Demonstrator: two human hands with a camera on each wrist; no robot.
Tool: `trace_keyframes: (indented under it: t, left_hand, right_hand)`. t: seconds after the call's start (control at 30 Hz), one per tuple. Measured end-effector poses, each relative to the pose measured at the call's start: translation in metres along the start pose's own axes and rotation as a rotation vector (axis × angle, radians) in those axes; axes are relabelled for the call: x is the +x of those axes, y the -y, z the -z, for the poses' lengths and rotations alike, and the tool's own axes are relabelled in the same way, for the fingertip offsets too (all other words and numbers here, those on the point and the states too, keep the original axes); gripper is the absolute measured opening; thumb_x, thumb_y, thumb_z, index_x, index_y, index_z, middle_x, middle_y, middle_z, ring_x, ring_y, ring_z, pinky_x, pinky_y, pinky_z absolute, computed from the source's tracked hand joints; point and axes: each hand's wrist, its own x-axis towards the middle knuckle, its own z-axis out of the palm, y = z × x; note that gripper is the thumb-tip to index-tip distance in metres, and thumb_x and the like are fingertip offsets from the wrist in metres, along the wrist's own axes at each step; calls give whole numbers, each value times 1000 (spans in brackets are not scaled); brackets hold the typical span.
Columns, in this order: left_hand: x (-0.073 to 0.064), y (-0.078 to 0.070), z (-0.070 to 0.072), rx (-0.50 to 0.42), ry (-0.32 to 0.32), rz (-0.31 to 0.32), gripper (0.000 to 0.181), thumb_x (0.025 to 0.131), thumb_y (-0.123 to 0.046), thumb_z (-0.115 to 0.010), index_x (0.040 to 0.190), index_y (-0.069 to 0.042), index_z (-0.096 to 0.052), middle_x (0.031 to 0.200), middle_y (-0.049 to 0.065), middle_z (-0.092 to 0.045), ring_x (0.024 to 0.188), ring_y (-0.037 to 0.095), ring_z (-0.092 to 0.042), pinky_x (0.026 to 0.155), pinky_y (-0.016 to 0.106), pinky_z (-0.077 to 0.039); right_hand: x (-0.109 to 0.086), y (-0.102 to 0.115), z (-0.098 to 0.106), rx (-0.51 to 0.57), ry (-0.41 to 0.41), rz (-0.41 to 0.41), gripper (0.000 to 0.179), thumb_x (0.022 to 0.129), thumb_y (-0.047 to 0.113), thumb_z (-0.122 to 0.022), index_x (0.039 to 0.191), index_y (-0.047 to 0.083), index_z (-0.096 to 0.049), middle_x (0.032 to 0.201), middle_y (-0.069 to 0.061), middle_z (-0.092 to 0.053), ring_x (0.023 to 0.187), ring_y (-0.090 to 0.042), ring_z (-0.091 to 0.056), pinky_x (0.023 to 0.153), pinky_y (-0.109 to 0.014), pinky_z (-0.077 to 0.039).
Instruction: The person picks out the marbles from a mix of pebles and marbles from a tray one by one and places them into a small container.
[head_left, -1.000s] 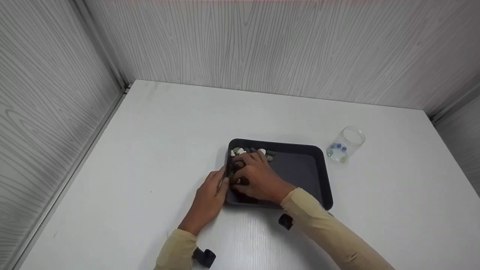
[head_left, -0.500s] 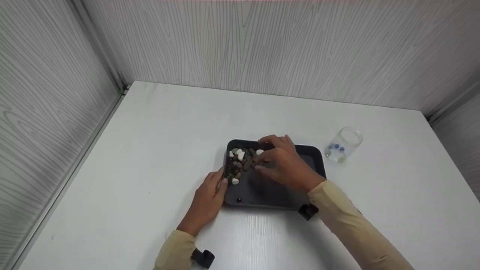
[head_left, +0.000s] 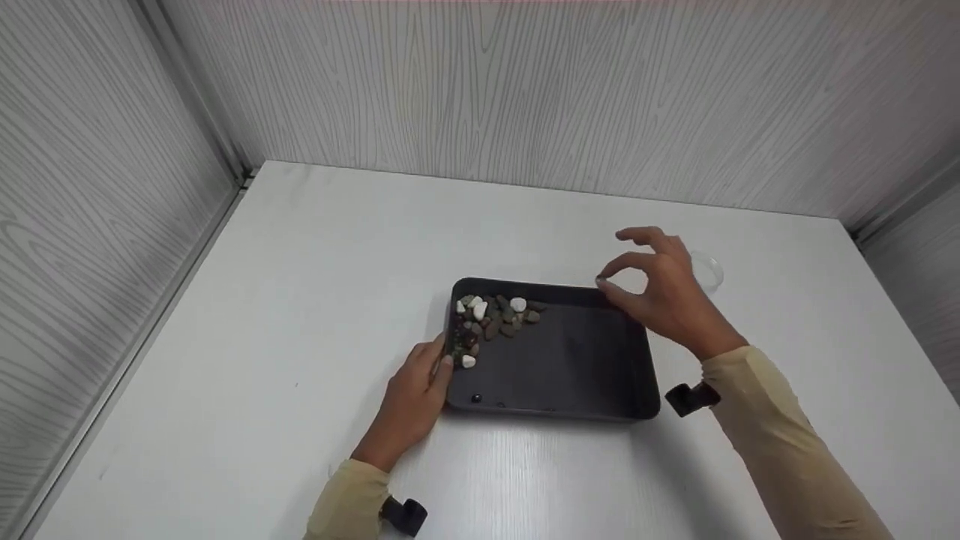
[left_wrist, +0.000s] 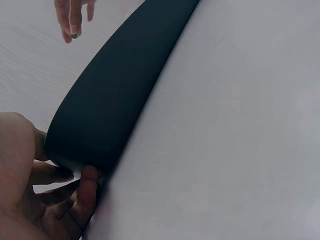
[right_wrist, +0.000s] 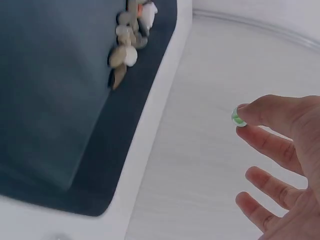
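Marble [right_wrist: 239, 118], green-streaked. Hangs above worktop [head_left: 337, 300] near far wall of black tray [head_left: 562, 382], pinched between thumb and forefinger of right hand [head_left: 664, 296]; other fingers spread apart. At tray's left wall: left hand [head_left: 411, 391], fingers bent in a hold on it. In tray: pebbles [head_left: 481, 310], white and brown, clustered at far left; dark bead [head_left: 476, 398] near front left corner. Behind right hand: clear jar [head_left: 709, 272], mostly hidden.

No text, label, brand, number or sign can be read in any view
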Motion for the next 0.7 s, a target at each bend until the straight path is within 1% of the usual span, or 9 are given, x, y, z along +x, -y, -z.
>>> trace_keyframes:
  t: [0.17, 0.33, 0.53, 0.7]
  left_hand:
    - [0, 1, 0, 10, 8, 9, 52, 111, -27, -40, 157, -3, -34, 142, 14, -51, 135, 30, -48, 111, 52, -37]
    - [0, 0, 0, 9, 7, -2, 53, 111, -27, -40, 157, -2, -34, 142, 15, -50, 136, 30, -47, 113, 51, -36]
    - [-1, 1, 0, 10, 3, -1, 52, 111, -26, -41, 157, -2, -34, 142, 15, -51, 136, 30, -47, 112, 51, -37]
    - [0, 0, 0, 7, 0, -3, 52, 111, -26, -41, 156, -2, -35, 140, 14, -52, 133, 28, -49, 111, 50, -38]
  right_hand:
    - [-8, -16, 20, -14, -68, -31, 5, 84, 2, -80, 89, 3, -78, 133, -23, -55, 121, -44, -46, 99, -61, -29]
    - [-16, -32, 36, -35, -124, -61, 6, 84, 0, -80, 89, -1, -78, 129, -26, -56, 121, -44, -48, 98, -63, -29]
    - [-25, -51, 47, -65, -173, -133, 9, 84, 0, -79, 90, -7, -77, 126, -30, -57, 117, -48, -49, 98, -67, -28]
    - [-35, -68, 53, -108, -200, -202, 12, 86, 2, -77, 91, -9, -76, 123, -32, -58, 120, -47, -47, 96, -67, -27]
